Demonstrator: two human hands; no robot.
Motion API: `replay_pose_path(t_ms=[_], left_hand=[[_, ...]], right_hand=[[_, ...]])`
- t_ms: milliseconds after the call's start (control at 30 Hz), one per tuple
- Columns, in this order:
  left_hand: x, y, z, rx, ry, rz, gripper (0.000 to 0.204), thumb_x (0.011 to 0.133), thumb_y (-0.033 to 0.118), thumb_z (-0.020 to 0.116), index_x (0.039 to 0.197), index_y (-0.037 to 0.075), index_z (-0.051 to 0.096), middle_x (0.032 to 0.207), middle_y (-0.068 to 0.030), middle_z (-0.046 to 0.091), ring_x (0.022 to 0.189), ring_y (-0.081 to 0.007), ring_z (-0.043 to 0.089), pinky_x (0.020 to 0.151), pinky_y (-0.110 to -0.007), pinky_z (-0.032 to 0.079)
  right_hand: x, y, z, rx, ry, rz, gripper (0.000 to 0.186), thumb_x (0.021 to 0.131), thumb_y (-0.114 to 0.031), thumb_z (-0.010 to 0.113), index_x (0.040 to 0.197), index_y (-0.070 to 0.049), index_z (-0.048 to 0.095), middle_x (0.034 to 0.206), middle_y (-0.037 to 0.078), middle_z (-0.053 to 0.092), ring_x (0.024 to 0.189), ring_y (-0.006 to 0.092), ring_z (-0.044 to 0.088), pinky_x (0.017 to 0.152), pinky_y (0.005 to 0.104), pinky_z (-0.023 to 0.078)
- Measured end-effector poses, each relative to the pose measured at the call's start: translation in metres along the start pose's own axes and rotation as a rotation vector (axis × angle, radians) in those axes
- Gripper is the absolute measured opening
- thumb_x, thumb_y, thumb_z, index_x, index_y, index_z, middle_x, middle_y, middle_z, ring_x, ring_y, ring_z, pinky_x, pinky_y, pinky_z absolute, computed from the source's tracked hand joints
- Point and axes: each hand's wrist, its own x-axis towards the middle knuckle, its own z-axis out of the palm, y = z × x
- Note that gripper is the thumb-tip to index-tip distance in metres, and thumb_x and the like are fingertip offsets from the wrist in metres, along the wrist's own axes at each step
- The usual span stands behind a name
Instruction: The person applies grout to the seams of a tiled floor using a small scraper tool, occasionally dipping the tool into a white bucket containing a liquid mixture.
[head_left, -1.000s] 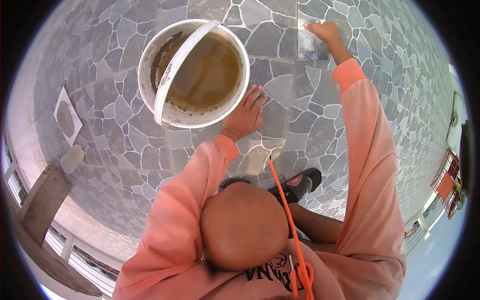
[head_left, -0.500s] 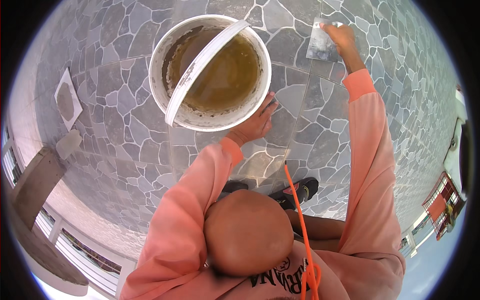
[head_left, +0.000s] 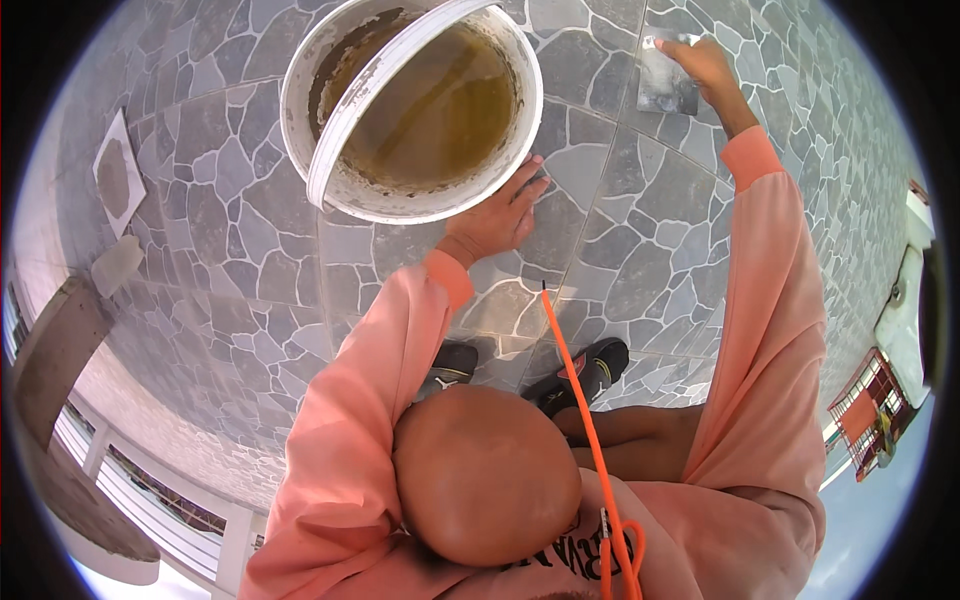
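Right hand is gripping a likely light, stiff plate by its edge, the best hold; left hand is showing loosely open, seemingly empty, beside a bucket.

Bucket cropped at top, lettering partly hidden; left shoe likewise

"How did the bucket look?"
"White and scuffed, its inner wall crusted with dirt, its mouth facing up. Murky brown water filled part of it, and the handle slanted across the opening."
"And the plate?"
"Thin, grey, four-cornered, pale-smeared. Its broad face was up, well to the right of the bucket, with one corner hidden."
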Motion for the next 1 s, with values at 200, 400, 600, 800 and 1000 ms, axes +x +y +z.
replay_pose_path(t_ms=[200, 400, 600, 800, 1000], left_hand=[[-0.007, -0.006, -0.009, 0.031, 0.02, -0.001, 0.045, 0.081, 0.014, 0.059, 0.126, 0.014, 0.058, 0.143, -0.0075, 0.05, 0.134, -0.0263, 0.046, 0.112, -0.044, 0.037], [-0.003, 0.0, -0.004, 0.055, 0.042, 0.019, 0.044, 0.081, 0.014, 0.06, 0.125, 0.014, 0.058, 0.143, -0.0058, 0.05, 0.134, -0.0253, 0.046, 0.11, -0.043, 0.037], [-0.002, 0.003, -0.008, 0.045, 0.033, 0.048, 0.043, 0.081, 0.01, 0.061, 0.124, 0.01, 0.058, 0.142, -0.0104, 0.05, 0.134, -0.0303, 0.046, 0.11, -0.046, 0.037], [-0.06, 0.044, -0.022, -0.123, -0.004, -0.029, 0.04, 0.079, 0.002, 0.064, 0.119, 0.008, 0.061, 0.136, -0.0141, 0.052, 0.126, -0.0343, 0.052, 0.102, -0.045, 0.045], [-0.144, 0.113, -0.043, -0.239, -0.045, -0.384, 0.032, 0.081, -0.003, 0.061, 0.112, 0.006, 0.063, 0.119, -0.0142, 0.062, 0.107, -0.0349, 0.062, 0.088, -0.04, 0.052]], right_hand=[[-0.089, -0.036, 0.036, -0.261, -0.188, -0.331, 0.032, 0.083, -0.023, 0.068, 0.104, 0.001, 0.069, 0.087, 0.014, 0.07, 0.075, 0.0249, 0.064, 0.073, 0.0404, 0.048], [-0.076, -0.044, 0.023, -0.361, -0.322, -0.423, 0.027, 0.077, -0.02, 0.071, 0.096, 0.0, 0.071, 0.08, 0.018, 0.069, 0.074, 0.0329, 0.063, 0.071, 0.0431, 0.049], [-0.081, -0.054, 0.039, -0.47, -0.246, -0.731, 0.034, 0.073, -0.021, 0.074, 0.097, 0.002, 0.071, 0.085, 0.022, 0.07, 0.08, 0.0367, 0.066, 0.074, 0.0438, 0.05], [-0.077, -0.035, 0.022, -0.411, -0.332, -0.827, 0.038, 0.071, -0.022, 0.076, 0.097, 0.004, 0.071, 0.084, 0.023, 0.07, 0.08, 0.0356, 0.068, 0.073, 0.0432, 0.051], [-0.085, -0.049, 0.011, -0.301, -0.345, -0.802, 0.041, 0.071, -0.024, 0.077, 0.098, 0.006, 0.069, 0.082, 0.021, 0.07, 0.076, 0.0331, 0.069, 0.07, 0.0404, 0.052]])
